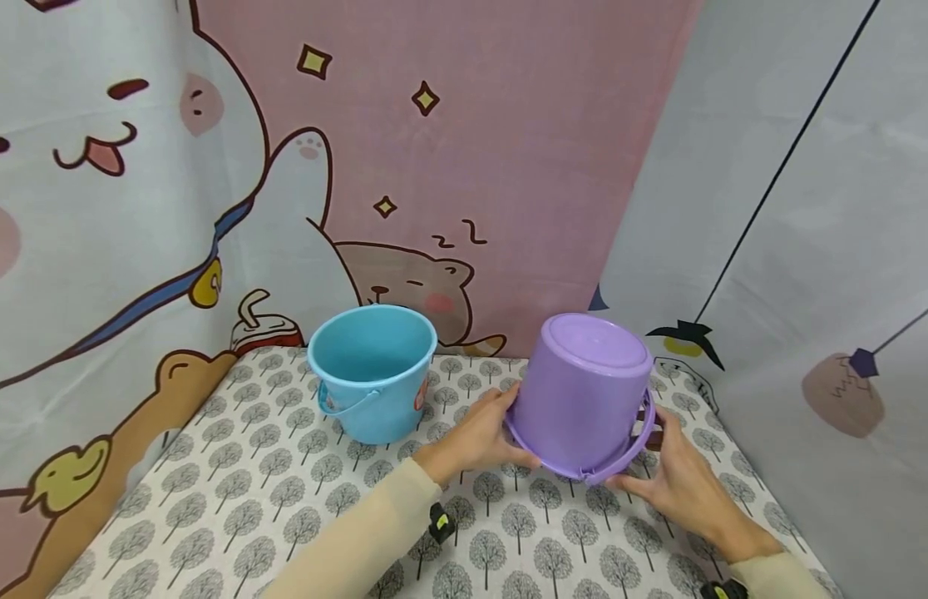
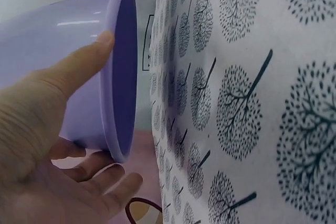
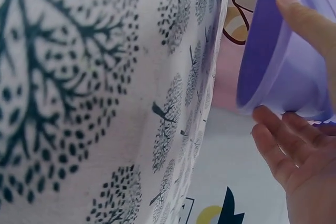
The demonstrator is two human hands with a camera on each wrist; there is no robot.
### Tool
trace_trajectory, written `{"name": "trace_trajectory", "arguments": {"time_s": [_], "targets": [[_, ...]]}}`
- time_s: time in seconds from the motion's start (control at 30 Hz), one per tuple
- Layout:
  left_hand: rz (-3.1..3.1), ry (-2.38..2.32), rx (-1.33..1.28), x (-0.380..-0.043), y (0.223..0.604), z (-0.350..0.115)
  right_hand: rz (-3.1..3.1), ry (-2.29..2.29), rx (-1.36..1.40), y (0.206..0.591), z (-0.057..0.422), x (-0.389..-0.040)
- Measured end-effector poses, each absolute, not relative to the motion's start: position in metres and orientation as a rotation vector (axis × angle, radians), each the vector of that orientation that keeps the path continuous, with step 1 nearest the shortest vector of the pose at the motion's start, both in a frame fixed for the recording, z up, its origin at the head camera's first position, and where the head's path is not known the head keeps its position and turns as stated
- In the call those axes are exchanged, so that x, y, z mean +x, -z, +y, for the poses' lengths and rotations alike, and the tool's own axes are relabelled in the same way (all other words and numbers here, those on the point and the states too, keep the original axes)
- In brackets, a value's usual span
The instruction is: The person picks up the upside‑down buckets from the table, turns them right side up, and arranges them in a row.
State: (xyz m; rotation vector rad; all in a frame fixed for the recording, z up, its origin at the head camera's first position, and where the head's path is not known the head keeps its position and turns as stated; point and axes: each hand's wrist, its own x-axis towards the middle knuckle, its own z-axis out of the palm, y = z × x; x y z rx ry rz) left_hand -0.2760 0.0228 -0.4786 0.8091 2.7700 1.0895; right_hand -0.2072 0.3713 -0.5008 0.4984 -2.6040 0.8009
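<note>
A purple bucket [image 1: 580, 399] is held upside down just above the tree-print cloth, its rim facing down and its base up. The left hand [image 1: 475, 433] grips the rim from the left, the thumb [image 2: 86, 66] on the near outer wall and the other fingers round the far side. On the right, the right hand [image 1: 673, 478] holds the rim near the purple handle [image 1: 644, 433], with its thumb [image 3: 304, 17] at the edge. In the wrist views a gap shows between the rim and the cloth. A blue bucket [image 1: 382, 399] stands upright to the left.
The table wears a white cloth [image 1: 314, 516] printed with grey trees. Behind it hangs a cartoon curtain [image 1: 509, 125] in pink and white. A grey-white curtain [image 1: 831, 208] borders the right side. The blue bucket stands near the back edge.
</note>
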Motion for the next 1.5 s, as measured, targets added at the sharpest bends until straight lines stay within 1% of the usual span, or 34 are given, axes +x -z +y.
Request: {"name": "trace_trajectory", "arguments": {"time_s": [0.23, 0.43, 0.57, 0.93, 1.33, 1.5], "targets": [[2.737, -1.164, 0.795, -0.272, 0.472, 0.012, -2.481, -0.795, 0.542, 0.501, 0.369, -0.207], [2.698, -1.313, 0.791, -0.270, 0.471, 0.006, -2.356, -1.009, 0.673, 0.497, 0.362, -0.209], [2.667, -1.398, 0.768, -0.269, 0.471, 0.004, -2.326, -1.099, 0.678, 0.491, 0.358, -0.208], [2.610, -1.478, 0.717, -0.265, 0.469, 0.001, -2.324, -0.992, 0.662, 0.483, 0.354, -0.206], [2.522, -1.643, 0.728, -0.263, 0.468, -0.001, -2.122, -0.921, 0.693, 0.481, 0.351, -0.213], [2.557, -1.637, 0.760, -0.263, 0.466, -0.004, -2.086, -0.927, 0.709, 0.482, 0.351, -0.214]]}}
